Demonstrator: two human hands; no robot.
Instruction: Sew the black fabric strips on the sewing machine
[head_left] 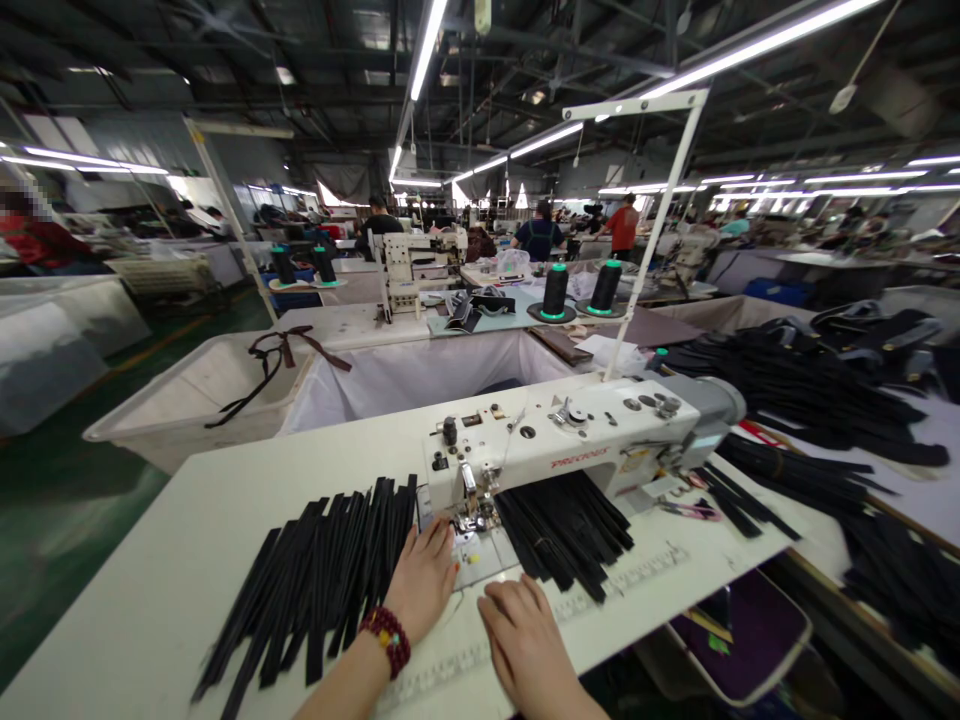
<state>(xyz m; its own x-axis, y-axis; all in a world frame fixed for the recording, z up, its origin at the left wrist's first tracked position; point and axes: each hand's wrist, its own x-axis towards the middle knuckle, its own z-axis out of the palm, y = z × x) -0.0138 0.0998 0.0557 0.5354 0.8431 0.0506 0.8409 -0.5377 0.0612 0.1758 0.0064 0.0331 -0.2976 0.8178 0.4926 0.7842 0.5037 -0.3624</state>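
Note:
A white sewing machine stands on the pale table. My left hand, a dark red bead bracelet on its wrist, lies with fingers stretched out beside the needle plate, its fingertips close to the presser foot. Whether a strip lies under those fingers is hidden. My right hand rests on the table in front of the plate, fingers loosely bent, with nothing visible in it. Left of my left hand spreads a row of black fabric strips. Under the machine arm lies a bundle of black strips.
Pink-handled scissors and a few loose strips lie by the machine's right end. A ruler tape runs along the front edge. Behind stand a lined bin and thread cones. More black pieces are piled at right.

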